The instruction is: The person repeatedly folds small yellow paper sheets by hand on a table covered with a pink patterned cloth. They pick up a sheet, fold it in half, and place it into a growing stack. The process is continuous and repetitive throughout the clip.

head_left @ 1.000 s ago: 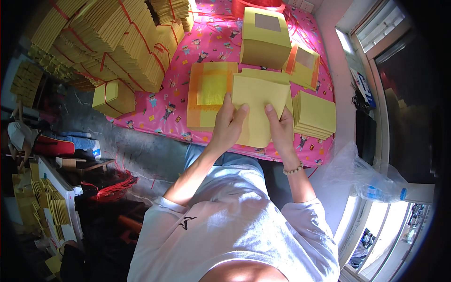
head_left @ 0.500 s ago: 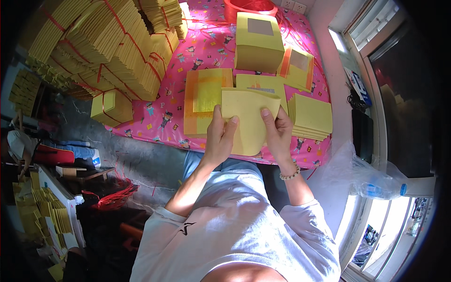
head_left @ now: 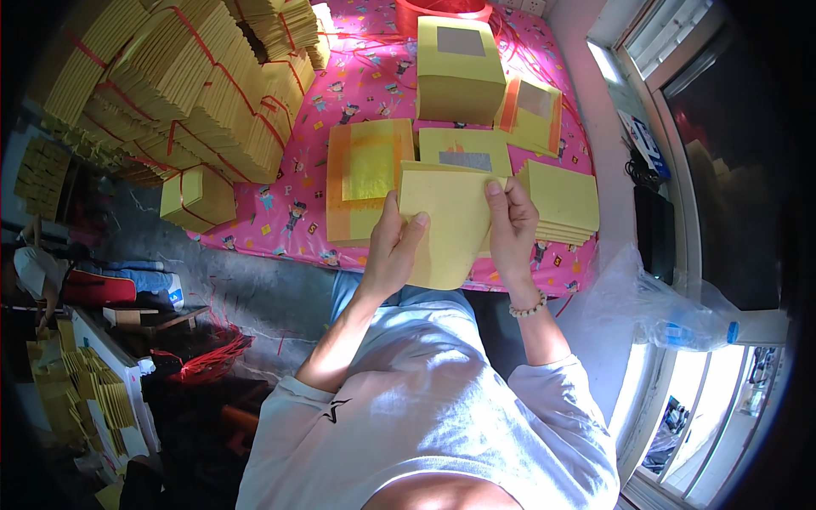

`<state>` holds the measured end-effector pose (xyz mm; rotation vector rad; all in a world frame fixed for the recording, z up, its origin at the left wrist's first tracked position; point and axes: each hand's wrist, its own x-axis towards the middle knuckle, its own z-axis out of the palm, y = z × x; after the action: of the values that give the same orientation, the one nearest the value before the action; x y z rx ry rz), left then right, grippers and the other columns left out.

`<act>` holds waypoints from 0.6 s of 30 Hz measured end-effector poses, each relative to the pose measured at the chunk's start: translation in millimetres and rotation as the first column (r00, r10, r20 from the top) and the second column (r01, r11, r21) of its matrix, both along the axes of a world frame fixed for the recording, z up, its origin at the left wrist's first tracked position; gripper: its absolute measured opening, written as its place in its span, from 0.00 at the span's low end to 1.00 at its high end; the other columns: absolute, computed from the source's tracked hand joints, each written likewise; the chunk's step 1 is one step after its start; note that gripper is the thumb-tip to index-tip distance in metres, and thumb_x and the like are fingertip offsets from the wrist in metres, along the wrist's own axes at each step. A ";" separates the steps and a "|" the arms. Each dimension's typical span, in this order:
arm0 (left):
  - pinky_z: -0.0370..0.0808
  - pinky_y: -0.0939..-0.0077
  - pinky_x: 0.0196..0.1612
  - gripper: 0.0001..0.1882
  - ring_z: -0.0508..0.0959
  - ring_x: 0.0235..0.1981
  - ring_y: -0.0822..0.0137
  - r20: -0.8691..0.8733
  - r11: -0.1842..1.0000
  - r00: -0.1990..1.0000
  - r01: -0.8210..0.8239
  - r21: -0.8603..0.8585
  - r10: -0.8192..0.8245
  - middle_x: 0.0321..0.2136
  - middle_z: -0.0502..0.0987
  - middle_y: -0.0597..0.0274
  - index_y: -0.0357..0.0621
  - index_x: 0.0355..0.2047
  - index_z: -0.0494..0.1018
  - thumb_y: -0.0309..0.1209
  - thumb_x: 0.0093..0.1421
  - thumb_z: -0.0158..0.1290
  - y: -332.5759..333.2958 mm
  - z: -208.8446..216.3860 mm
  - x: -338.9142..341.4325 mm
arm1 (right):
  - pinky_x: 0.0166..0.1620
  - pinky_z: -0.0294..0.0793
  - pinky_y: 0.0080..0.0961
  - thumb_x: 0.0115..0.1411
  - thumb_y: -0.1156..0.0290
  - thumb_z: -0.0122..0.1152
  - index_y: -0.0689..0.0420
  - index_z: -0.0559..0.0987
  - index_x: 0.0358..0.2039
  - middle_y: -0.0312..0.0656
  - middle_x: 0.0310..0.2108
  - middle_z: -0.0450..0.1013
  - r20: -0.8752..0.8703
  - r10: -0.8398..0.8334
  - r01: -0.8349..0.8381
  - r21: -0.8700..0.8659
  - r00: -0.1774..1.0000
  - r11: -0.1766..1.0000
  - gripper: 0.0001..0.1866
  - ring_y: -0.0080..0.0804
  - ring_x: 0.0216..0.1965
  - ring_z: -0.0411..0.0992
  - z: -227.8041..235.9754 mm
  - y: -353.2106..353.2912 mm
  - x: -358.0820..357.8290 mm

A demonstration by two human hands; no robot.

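Observation:
A few thin yellow paper sheets (head_left: pixel 446 234) are held upright in front of me, just over the table's near edge. My left hand (head_left: pixel 393 251) is closed on their left edge, thumb on the near face. Near their upper right corner, my right hand (head_left: pixel 513 225) pinches the paper between thumb and fingers. Behind the sheets lies a yellow stack with a silver foil patch (head_left: pixel 464 160), partly hidden. To its left is an orange-edged yellow stack with a gold foil square (head_left: pixel 371 174). A plain yellow stack (head_left: pixel 558 202) sits to the right of my right hand.
On the pink patterned tablecloth (head_left: pixel 293 212), a tall yellow paper block (head_left: pixel 459 95) stands before a red basin (head_left: pixel 442 8). Red-tied paper bundles (head_left: pixel 200 98) pile up at the left. A plastic bag (head_left: pixel 680 319) hangs at the right. Another person (head_left: pixel 42 272) is at the far left.
My right hand has shifted up and right to the sheets' upper corner. The top edge, curled over before, is now flatter. My left hand stays on the left edge.

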<state>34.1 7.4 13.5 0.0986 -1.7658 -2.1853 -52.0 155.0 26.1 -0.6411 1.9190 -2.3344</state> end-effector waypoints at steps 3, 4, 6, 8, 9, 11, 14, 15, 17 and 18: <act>0.68 0.77 0.48 0.15 0.71 0.45 0.73 0.011 0.999 1.000 0.024 0.033 -0.024 0.43 0.71 0.58 0.36 0.52 0.59 0.26 0.66 0.42 -1.0 0.3 -2.9 | 0.36 0.68 0.10 0.65 0.71 0.53 0.63 0.75 0.36 0.31 0.29 0.74 0.075 0.024 -0.024 -0.003 0.997 1.000 0.08 0.11 0.31 0.68 2.0 -0.1 0.3; 0.68 0.77 0.48 0.16 0.71 0.45 0.73 0.014 0.999 0.999 0.029 0.038 -0.029 0.44 0.71 0.59 0.36 0.52 0.59 0.26 0.66 0.42 -1.3 0.6 -3.9 | 0.36 0.69 0.10 0.65 0.70 0.53 0.64 0.75 0.38 0.33 0.30 0.75 0.133 0.064 -0.062 -0.014 0.989 0.998 0.09 0.12 0.32 0.69 8.2 0.8 0.4; 0.67 0.77 0.51 0.18 0.70 0.49 0.73 0.051 0.992 0.996 0.062 0.114 -0.068 0.47 0.70 0.59 0.38 0.55 0.59 0.26 0.65 0.42 -2.4 5.5 -4.3 | 0.36 0.71 0.12 0.65 0.70 0.54 0.66 0.76 0.40 0.36 0.32 0.76 0.235 0.141 -0.150 0.021 0.962 0.988 0.11 0.14 0.33 0.72 9.2 5.0 3.2; 0.66 0.76 0.54 0.21 0.70 0.52 0.72 0.089 0.986 0.990 0.095 0.138 -0.108 0.51 0.70 0.60 0.39 0.58 0.58 0.26 0.65 0.44 -7.4 3.9 -6.1 | 0.37 0.74 0.14 0.64 0.70 0.55 0.68 0.76 0.43 0.40 0.34 0.77 0.327 0.209 -0.256 0.107 0.921 0.961 0.14 0.17 0.34 0.74 4.8 13.4 6.1; 0.66 0.76 0.54 0.21 0.70 0.52 0.72 0.090 0.988 0.990 0.098 0.119 -0.109 0.50 0.70 0.60 0.39 0.58 0.58 0.27 0.65 0.44 -7.7 0.7 -7.7 | 0.36 0.75 0.15 0.64 0.69 0.56 0.68 0.76 0.44 0.40 0.34 0.78 0.311 0.201 -0.249 0.120 0.929 0.961 0.14 0.17 0.34 0.74 1.1 15.4 6.7; 0.66 0.75 0.54 0.20 0.70 0.51 0.72 0.090 0.991 0.990 0.104 0.081 -0.111 0.50 0.71 0.60 0.39 0.58 0.59 0.27 0.65 0.44 -8.0 -8.1 -12.0 | 0.34 0.76 0.16 0.63 0.69 0.57 0.68 0.76 0.44 0.42 0.33 0.78 0.274 0.187 -0.234 0.147 0.943 0.961 0.15 0.19 0.33 0.75 -7.0 17.7 4.2; 0.66 0.75 0.54 0.20 0.70 0.51 0.72 0.087 0.984 0.986 0.133 0.119 -0.144 0.51 0.70 0.60 0.38 0.57 0.60 0.27 0.65 0.45 -8.2 -13.3 -19.5 | 0.32 0.78 0.17 0.63 0.68 0.57 0.68 0.76 0.43 0.42 0.32 0.78 0.312 0.196 -0.249 0.142 0.930 0.958 0.15 0.19 0.30 0.76 -10.6 20.1 -1.6; 0.66 0.74 0.54 0.20 0.70 0.52 0.71 0.100 0.983 0.984 0.131 0.128 -0.145 0.51 0.70 0.60 0.38 0.57 0.61 0.27 0.65 0.45 -8.7 -12.8 -21.5 | 0.31 0.78 0.17 0.63 0.68 0.57 0.68 0.76 0.42 0.42 0.32 0.78 0.346 0.221 -0.285 0.145 0.912 0.948 0.15 0.20 0.30 0.76 -8.5 21.2 -2.3; 0.66 0.74 0.54 0.21 0.70 0.52 0.71 0.125 0.981 0.981 0.129 0.146 -0.148 0.51 0.71 0.59 0.38 0.57 0.61 0.28 0.64 0.46 -8.9 -10.4 -25.8 | 0.29 0.78 0.17 0.63 0.67 0.57 0.69 0.77 0.42 0.42 0.32 0.78 0.411 0.267 -0.353 0.148 0.871 0.924 0.16 0.21 0.29 0.77 -1.2 24.1 -3.0; 0.67 0.74 0.54 0.21 0.70 0.52 0.70 0.137 0.980 0.979 0.131 0.149 -0.152 0.51 0.71 0.59 0.38 0.57 0.61 0.28 0.64 0.46 -9.6 -11.9 -28.0 | 0.30 0.79 0.17 0.63 0.67 0.58 0.69 0.76 0.41 0.42 0.32 0.78 0.402 0.258 -0.347 0.168 0.879 0.923 0.16 0.22 0.30 0.77 -3.2 24.9 -4.1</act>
<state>6.1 -2.2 1.7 0.1771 -1.7430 -2.4618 -56.1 179.9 22.8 -0.4031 1.7349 -1.8399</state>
